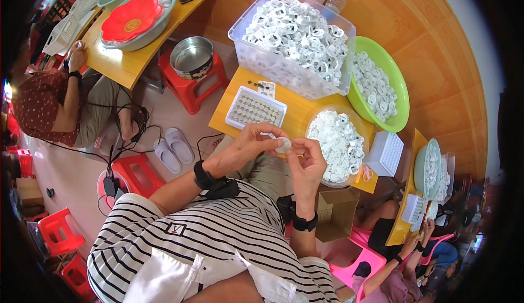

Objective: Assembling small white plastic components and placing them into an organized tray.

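In front of my body, my left hand [261,141] pinches a small white round plastic piece [283,145] between thumb and fingers. My right hand [307,160] is closed at the other side of this piece, its thumb and fingertips against the edge. Just beyond my hands lies a white tray [233,118] holding rows of small round silvery discs. To the right of my hands stands a round clear tub [364,130] heaped with small white plastic parts. Behind it, a large clear plastic bin [292,77] is piled with white ring-shaped parts.
A green basin [401,93] of white parts and a stacked white tray block [386,153] stand right. Pink scissors [367,173] lie by the tub. A steel pot [191,57] sits on a red stool [188,96]. Co-workers sit at the left [46,106] and lower right [390,278].
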A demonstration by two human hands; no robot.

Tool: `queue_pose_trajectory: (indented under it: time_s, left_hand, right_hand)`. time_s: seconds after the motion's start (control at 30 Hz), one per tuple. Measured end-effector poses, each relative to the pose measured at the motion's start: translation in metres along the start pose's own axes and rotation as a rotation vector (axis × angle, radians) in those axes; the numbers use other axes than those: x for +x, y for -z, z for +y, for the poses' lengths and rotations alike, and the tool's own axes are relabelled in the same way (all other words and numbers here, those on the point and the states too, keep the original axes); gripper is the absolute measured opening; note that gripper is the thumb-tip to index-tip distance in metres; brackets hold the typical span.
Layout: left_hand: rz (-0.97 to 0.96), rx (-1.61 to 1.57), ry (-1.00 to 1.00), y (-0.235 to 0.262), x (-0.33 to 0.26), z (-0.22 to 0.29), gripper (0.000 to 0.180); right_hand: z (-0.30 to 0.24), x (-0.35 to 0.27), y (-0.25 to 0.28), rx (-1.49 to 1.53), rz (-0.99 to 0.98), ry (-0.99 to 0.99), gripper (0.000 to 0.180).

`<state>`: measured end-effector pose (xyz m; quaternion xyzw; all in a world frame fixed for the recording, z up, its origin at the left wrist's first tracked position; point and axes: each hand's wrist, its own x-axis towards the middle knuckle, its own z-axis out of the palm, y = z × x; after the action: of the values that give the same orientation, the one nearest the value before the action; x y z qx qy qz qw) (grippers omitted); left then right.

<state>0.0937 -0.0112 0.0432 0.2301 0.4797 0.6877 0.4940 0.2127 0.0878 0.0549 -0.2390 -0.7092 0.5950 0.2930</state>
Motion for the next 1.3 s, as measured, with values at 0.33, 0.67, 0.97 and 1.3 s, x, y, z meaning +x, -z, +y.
queue_pose_trajectory:
  time_s: [0.33,0.67,0.97,1.3]
  left_hand:
    - [0.115,0.157,-0.132,-0.006,0.002,-0.01,0.01]
    - [0.139,0.247,-0.194,-0.006,0.002,-0.011,0.008]
    - [0.087,0.011,-0.111,-0.014,-0.004,0.0,0.021]
    - [0.205,0.347,-0.363,-0.015,-0.003,-0.007,0.026]
  right_hand:
    - [0.003,-0.002,-0.007,0.245,0.036,-0.204,0.008]
    - [0.008,0.0,-0.014,0.2,0.065,-0.145,0.007]
    - [0.013,0.001,-0.011,0.649,0.185,-0.293,0.006]
    - [-0.001,-0.001,-0.02,-0.224,0.225,0.189,0.024]
